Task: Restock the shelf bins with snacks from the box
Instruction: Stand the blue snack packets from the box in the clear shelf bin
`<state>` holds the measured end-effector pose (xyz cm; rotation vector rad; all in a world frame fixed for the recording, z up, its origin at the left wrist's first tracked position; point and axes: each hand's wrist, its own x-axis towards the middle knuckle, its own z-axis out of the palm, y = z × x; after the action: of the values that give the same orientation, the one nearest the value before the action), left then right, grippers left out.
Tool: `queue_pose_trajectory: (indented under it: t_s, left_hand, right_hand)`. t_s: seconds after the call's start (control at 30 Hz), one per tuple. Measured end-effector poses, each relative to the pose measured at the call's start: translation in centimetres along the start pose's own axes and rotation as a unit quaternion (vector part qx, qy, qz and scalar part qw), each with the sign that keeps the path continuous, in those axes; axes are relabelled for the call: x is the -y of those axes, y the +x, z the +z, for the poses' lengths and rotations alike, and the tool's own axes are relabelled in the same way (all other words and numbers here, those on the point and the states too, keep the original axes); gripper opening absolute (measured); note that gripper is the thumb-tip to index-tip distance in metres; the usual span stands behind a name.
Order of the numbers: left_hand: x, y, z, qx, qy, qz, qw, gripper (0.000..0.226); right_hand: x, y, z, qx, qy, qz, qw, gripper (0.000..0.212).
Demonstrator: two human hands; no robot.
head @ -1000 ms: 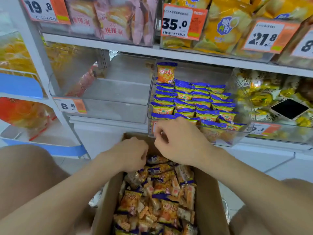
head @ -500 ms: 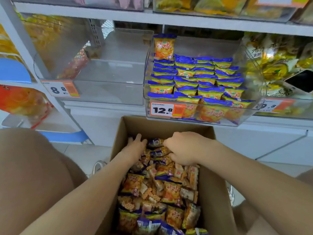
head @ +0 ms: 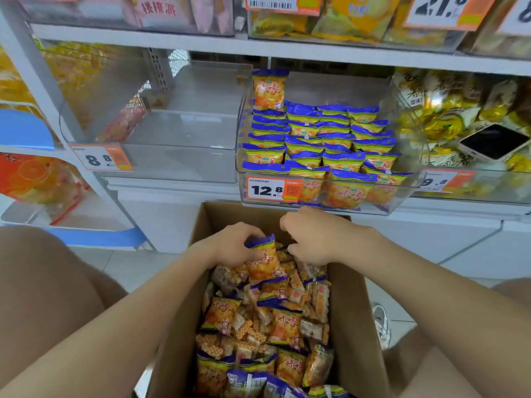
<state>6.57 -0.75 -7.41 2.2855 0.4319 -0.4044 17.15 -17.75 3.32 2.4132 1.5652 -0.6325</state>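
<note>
Here, hands (head: 287, 245) inside box rim (head: 349, 285).

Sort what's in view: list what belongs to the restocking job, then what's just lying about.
Job:
brown cardboard box
orange-and-blue snack packet in left hand
right hand
clear plastic bin tagged 12.8

Lying about:
black-screened phone
empty clear bin tagged 8.8

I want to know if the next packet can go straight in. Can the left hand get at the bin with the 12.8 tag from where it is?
Probably yes. The left hand, holding a snack packet, is just below the bin, whose top is open; nothing lies between.
</note>
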Motion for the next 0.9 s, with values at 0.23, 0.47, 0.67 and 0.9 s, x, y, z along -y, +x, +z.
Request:
queue_pose_trajectory:
  t_s: [0.23,0.47,0.67,0.9]
  left_hand:
    - [-5.4,-5.1,-4.9,-0.125,-0.163,0.066,0.976,0.020]
    - [-8.2,-7.0,-8.2,-0.241,-0.260,0.124,0.927,0.017]
    - [-9.0,-5.5,-10.5,-0.354,-0.130,0.175,0.909,0.017]
    - [-8.0,-2.6,-11.1,-0.448,0.032,0.090,0.889,0.046]
  right_hand:
    - [-0.6,-1.1,-2.7,-0.076,0.341,0.040,0.936,0.059]
    - [-0.9,-2.9,-6.1,-0.063,0.553,0.042,0.830,0.029]
    - [-2.6,-1.3,-8.2,-0.141,0.566,0.037,0.811,0.046]
    - [-5.2,6.1,-9.9,-0.422,0.460,0.070,0.778,0.020]
